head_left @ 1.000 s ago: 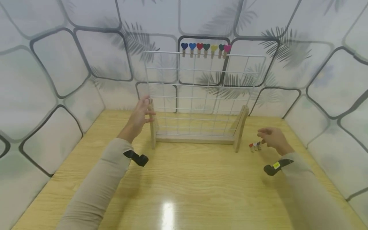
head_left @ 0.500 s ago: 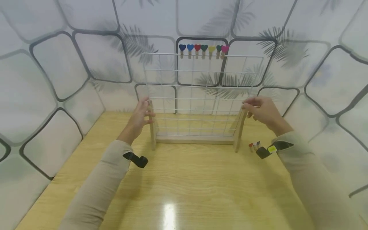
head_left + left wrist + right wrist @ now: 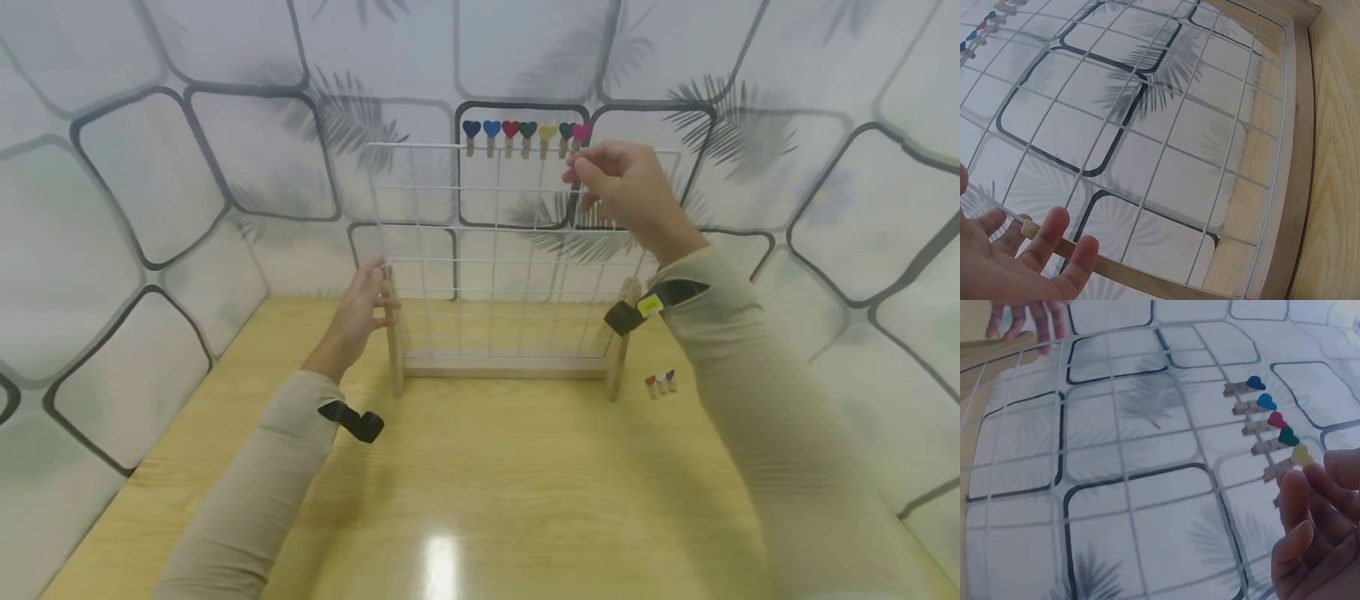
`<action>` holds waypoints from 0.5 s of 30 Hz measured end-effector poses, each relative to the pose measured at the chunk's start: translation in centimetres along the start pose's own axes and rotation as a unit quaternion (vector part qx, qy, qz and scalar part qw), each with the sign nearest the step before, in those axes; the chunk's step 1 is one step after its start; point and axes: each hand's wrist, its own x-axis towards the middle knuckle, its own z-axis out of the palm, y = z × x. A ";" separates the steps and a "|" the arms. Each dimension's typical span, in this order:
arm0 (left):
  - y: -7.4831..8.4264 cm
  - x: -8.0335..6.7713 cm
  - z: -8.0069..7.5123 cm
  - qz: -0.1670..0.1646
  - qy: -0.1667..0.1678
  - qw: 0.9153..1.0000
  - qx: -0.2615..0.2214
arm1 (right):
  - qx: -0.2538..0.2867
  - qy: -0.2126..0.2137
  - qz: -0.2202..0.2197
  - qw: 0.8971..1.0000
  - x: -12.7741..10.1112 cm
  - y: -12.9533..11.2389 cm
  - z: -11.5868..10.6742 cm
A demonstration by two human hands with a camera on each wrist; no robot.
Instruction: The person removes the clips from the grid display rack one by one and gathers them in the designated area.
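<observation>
A white wire grid rack (image 3: pixel 506 367) with wooden feet stands upright. Along its top wire sits a row of small wooden clothespins with coloured hearts, from a dark blue clothespin (image 3: pixel 471 129) to a pink clothespin (image 3: pixel 581 132). My left hand (image 3: pixel 352 312) rests against the left wooden post (image 3: pixel 1122 273), fingers spread and fairly straight. Up at the top wire, my right hand (image 3: pixel 626 187) has thumb and fingertips drawn together right by the pink clothespin. I cannot tell whether a clothespin is between them. In the right wrist view this hand (image 3: pixel 1319 537) hides the row's end beyond the yellow heart (image 3: pixel 1301 455).
Several more things lie around: a small group of loose heart clothespins (image 3: pixel 662 384) is on the wooden table (image 3: pixel 480 467), right of the rack's right foot (image 3: pixel 618 358). A patterned backdrop (image 3: pixel 247 150) closes off the back and both sides.
My right hand has risen from beside the loose clothespins, past the right post, to the top wire, moving left. The left hand stays at its post. The view has shifted slightly.
</observation>
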 end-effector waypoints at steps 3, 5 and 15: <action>0.1 0.1 0.0 -0.003 0.001 1.000 0.001 | 0.034 0.003 -0.008 0.999 1.4 -1.9 1.0; 0.2 0.2 0.0 -0.005 0.003 1.000 0.003 | 0.056 0.007 -0.010 0.998 2.2 -3.0 1.7; 0.0 0.0 0.0 -0.002 0.002 1.000 -0.001 | -0.043 -0.021 0.001 0.999 5.9 -6.7 6.1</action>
